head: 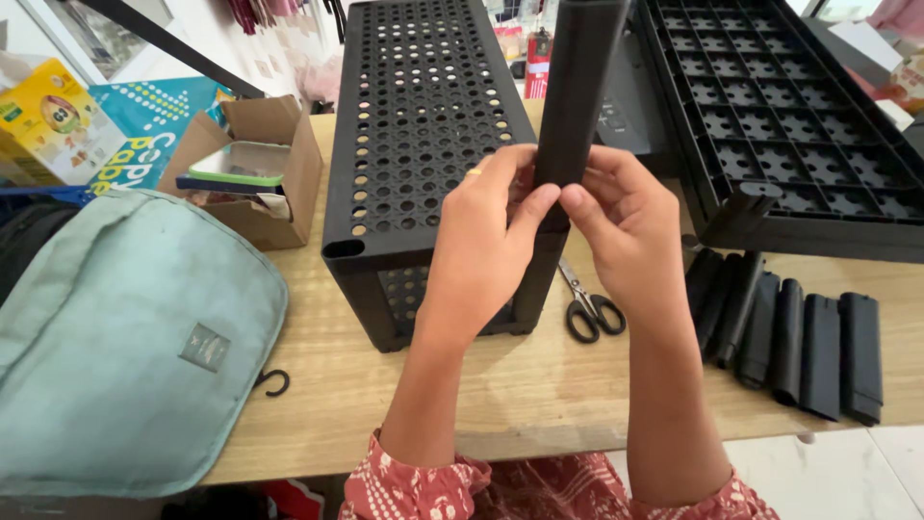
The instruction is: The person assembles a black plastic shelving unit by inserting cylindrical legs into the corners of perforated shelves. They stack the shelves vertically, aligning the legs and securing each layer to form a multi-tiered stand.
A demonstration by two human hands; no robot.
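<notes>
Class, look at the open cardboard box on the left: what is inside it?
Inside the cardboard box a flat green-edged case lies on top, over something dark blue. Whatever sits below these is hidden by them and the box walls.

Single head-worn view, looking steeply down and forward over a wooden table [539, 395], close in at arm's reach. The near table edge runs along the bottom, with the wearer's red patterned sleeves [423, 486] just below it; the far edge and the wall behind it reach the top. No second view.
</notes>
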